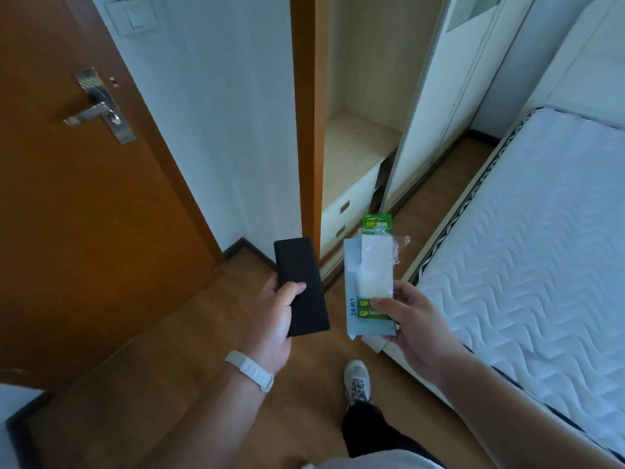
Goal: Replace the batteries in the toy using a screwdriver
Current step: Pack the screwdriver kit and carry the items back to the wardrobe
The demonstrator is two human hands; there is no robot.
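Observation:
My left hand grips a flat black rectangular case by its near end, thumb on top. My right hand holds a stack of packs with the thumb across them: a green battery blister pack with a clear front on top of a grey-blue box printed with "24". Both are held up at waist height above the wooden floor. No toy is in view, and no screwdriver shows.
A brown door with a metal handle stands on the left. An open wardrobe with drawers is ahead. A bed with a white quilted mattress fills the right. My shoe is on the wooden floor.

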